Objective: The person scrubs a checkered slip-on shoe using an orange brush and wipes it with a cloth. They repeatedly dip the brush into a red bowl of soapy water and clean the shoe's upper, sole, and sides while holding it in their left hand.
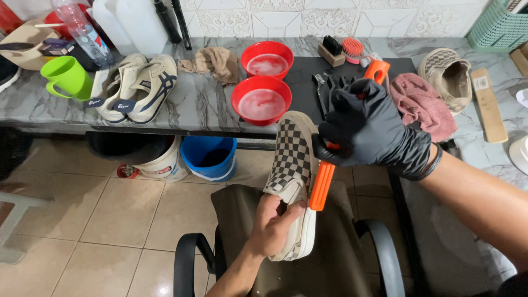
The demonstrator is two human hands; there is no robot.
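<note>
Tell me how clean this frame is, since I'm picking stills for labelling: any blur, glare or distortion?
Head view: mostly sharp; the gloved right hand and orange brush look slightly soft; light glare on the floor tiles and red bowls; wide-angle bending at the counter edge; even indoor light, soft shadows.

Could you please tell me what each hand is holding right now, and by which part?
Left hand grips the checkered shoe at its heel; gloved right hand grips the orange brush mid-handle.
</note>
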